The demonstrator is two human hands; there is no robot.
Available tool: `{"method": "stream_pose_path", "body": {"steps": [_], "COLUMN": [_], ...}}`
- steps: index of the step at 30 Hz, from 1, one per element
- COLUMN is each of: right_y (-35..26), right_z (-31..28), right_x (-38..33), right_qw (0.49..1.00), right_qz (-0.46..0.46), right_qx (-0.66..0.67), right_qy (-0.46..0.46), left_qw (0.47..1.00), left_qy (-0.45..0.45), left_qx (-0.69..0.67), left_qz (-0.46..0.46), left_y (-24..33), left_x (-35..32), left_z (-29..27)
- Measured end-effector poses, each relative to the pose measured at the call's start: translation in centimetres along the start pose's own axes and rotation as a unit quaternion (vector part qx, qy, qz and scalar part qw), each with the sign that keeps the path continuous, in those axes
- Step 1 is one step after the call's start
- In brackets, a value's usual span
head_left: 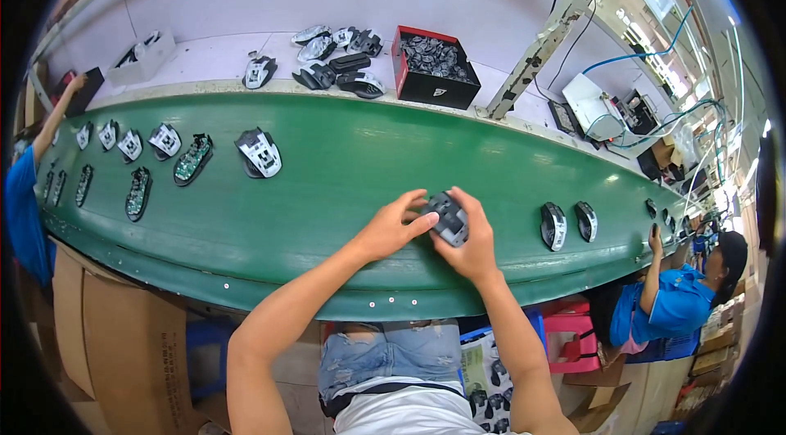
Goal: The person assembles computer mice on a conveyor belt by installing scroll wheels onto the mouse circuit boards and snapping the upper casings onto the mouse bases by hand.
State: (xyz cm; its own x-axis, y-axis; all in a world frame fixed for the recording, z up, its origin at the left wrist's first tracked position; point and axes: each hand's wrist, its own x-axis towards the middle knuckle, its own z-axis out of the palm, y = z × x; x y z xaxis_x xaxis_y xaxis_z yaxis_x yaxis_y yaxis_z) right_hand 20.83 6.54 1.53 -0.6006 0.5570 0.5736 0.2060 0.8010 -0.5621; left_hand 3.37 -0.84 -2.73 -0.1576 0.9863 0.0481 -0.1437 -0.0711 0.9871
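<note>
A dark grey computer mouse shell is held over the green conveyor belt, its inner or cut-out side partly showing. My right hand wraps round its right and near side, fingers closed on it. From the left, my left hand grips the same piece between its thumb and bent fingers. On the belt to the left lie a silver-and-black mouse shell and a mouse base with a green circuit board. Two assembled-looking mice rest on the belt to the right.
Behind the belt, a shelf carries several mouse shells and a red-and-black box of small dark parts. A white metal post rises there. Co-workers in blue sit right and left. Cardboard boxes stand below left.
</note>
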Motion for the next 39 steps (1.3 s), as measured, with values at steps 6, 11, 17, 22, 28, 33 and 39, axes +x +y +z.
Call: {"method": "stream_pose_path", "body": {"steps": [6,11,17,22,28,33,39], "right_y": [-3.6,-0.6,-1.2,-1.2,-2.7,-0.9,0.3], "right_z": [-0.9,-3.2,-2.8,-3.2,-2.9,-3.4,-3.3], "right_x": [1.1,0.5,-0.1,-1.3,-0.7,-1.6,-1.6], "right_qw": [0.997,0.967,0.977,0.984,0.992,0.974,0.910], "right_qz": [-0.062,0.105,0.040,0.000,0.014,0.173,0.267], "right_qx": [0.029,0.222,0.200,0.174,0.117,0.121,0.273], "right_qy": [-0.023,-0.070,-0.063,-0.032,-0.052,-0.080,-0.160], "left_qw": [0.992,0.988,0.979,0.961,0.926,0.931,0.965], "left_qy": [-0.072,-0.112,-0.146,-0.160,-0.080,-0.024,-0.042], "left_qx": [-0.101,-0.098,-0.020,0.105,0.262,0.290,0.234], "left_qz": [0.022,0.043,0.139,0.199,0.258,0.221,0.111], "left_y": [2.8,4.6,4.5,5.4,4.4,3.8,1.7], "left_x": [-1.0,-1.1,-1.0,-1.2,-1.9,-1.1,-0.9], "left_z": [-0.6,-0.9,-1.1,-0.7,0.0,1.0,0.3]}}
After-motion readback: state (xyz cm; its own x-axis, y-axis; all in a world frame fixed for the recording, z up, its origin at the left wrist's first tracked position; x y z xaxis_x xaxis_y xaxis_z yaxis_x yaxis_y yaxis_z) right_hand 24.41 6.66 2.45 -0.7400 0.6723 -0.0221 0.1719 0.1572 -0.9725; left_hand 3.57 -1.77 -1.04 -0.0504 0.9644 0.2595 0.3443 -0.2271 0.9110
